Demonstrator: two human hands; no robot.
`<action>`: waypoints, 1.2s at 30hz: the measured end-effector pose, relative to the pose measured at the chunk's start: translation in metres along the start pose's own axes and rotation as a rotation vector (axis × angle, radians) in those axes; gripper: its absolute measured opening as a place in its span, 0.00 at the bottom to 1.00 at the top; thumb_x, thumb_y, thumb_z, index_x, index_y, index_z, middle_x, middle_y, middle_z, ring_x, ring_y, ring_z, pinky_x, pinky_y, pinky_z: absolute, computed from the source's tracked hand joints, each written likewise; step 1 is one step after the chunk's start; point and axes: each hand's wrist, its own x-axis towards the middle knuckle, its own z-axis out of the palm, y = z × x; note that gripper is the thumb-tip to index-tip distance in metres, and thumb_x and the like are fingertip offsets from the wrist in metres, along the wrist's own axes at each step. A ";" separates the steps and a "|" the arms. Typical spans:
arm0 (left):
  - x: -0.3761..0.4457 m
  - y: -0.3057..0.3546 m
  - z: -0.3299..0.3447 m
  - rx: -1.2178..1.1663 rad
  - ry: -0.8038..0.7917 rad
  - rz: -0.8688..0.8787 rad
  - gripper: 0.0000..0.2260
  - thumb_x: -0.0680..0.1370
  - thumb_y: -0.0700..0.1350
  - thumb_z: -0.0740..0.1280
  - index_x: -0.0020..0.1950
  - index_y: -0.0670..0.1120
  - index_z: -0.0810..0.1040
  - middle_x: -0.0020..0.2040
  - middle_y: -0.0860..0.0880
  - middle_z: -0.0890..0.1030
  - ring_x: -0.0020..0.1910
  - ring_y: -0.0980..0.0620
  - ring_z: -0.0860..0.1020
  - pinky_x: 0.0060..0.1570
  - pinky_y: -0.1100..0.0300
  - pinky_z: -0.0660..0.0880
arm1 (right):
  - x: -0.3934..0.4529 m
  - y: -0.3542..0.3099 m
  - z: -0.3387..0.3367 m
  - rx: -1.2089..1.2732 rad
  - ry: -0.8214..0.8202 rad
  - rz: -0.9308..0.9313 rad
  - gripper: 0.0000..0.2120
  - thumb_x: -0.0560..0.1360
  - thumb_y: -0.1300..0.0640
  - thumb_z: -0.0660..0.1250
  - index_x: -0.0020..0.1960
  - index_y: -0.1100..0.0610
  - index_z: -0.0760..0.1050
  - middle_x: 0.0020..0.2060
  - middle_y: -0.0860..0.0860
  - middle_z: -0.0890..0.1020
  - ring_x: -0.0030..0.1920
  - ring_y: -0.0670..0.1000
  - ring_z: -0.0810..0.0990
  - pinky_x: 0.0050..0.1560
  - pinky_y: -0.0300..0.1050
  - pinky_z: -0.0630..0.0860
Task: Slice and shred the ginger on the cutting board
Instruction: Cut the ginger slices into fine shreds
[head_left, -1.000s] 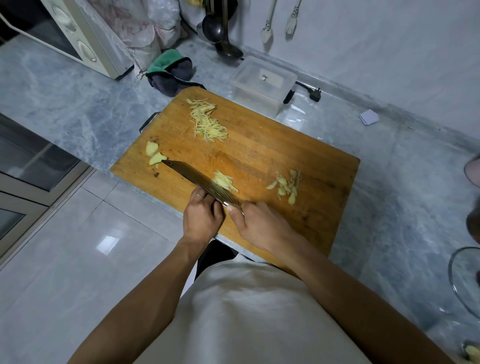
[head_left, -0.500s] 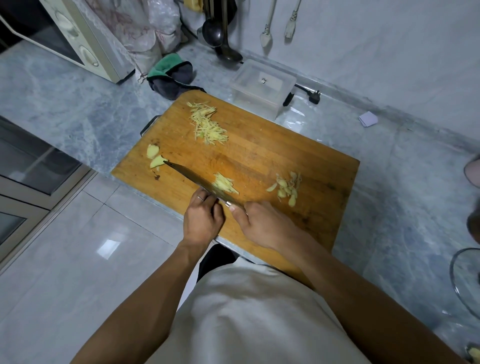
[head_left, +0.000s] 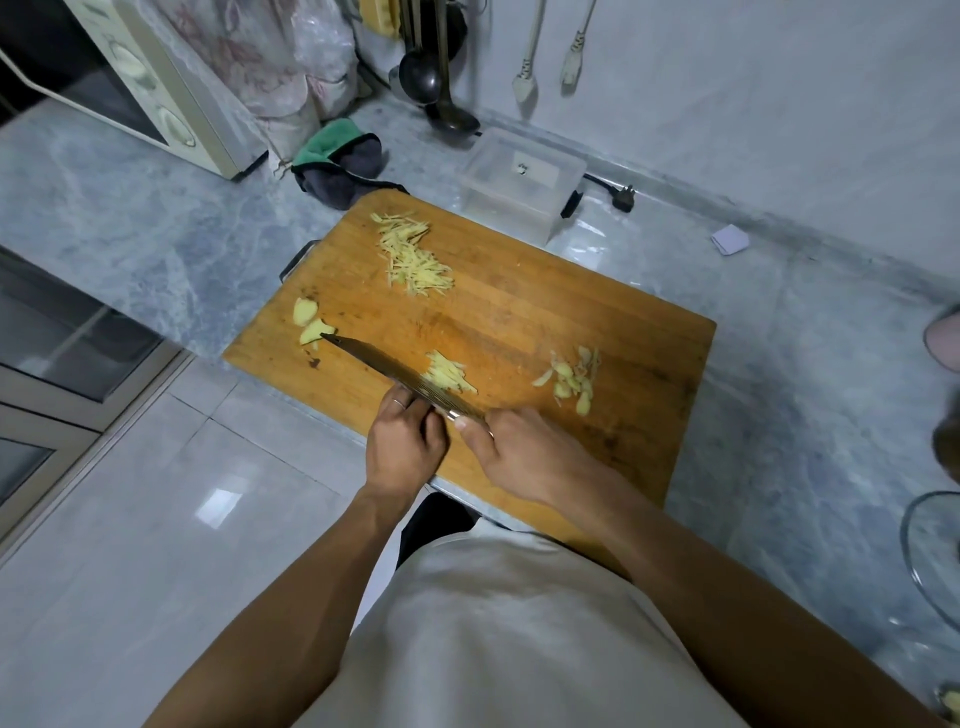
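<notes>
A wooden cutting board lies on the grey marble counter. My right hand grips the handle of a cleaver, whose blade runs up and left across the board's near side. My left hand sits against the blade's left face. Its fingers are curled down on a ginger piece that the hand mostly hides. A small heap of fresh shreds lies just right of the blade. A bigger pile of shredded ginger sits at the far side, two slices by the knife tip, and peel scraps to the right.
A clear plastic box stands behind the board, with a green and grey cloth to its left and a microwave at the far left. Ladles hang on the wall. A glass bowl rim shows at the right edge.
The blade showed its broad face a second ago and now stands nearly edge-on over the ginger. Both hands stay at the same spot on the board.
</notes>
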 end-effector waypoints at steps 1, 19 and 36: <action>0.000 0.001 0.000 -0.001 -0.002 0.003 0.06 0.71 0.34 0.63 0.39 0.35 0.80 0.44 0.37 0.80 0.46 0.37 0.79 0.37 0.56 0.76 | 0.002 0.000 0.000 -0.001 -0.004 0.004 0.25 0.84 0.39 0.49 0.43 0.57 0.69 0.38 0.55 0.72 0.39 0.59 0.72 0.37 0.47 0.64; 0.000 -0.003 0.002 -0.018 0.009 0.033 0.11 0.74 0.38 0.60 0.44 0.36 0.82 0.48 0.39 0.81 0.52 0.42 0.78 0.43 0.57 0.77 | 0.003 0.001 0.000 0.043 0.014 -0.018 0.27 0.85 0.41 0.50 0.45 0.62 0.74 0.38 0.57 0.76 0.39 0.59 0.75 0.36 0.47 0.65; 0.001 0.002 0.001 -0.018 0.011 0.009 0.07 0.71 0.33 0.64 0.43 0.35 0.82 0.46 0.39 0.81 0.51 0.40 0.79 0.42 0.57 0.77 | 0.004 0.002 0.003 0.054 0.039 -0.034 0.27 0.85 0.41 0.50 0.42 0.61 0.72 0.32 0.52 0.72 0.35 0.57 0.74 0.32 0.47 0.63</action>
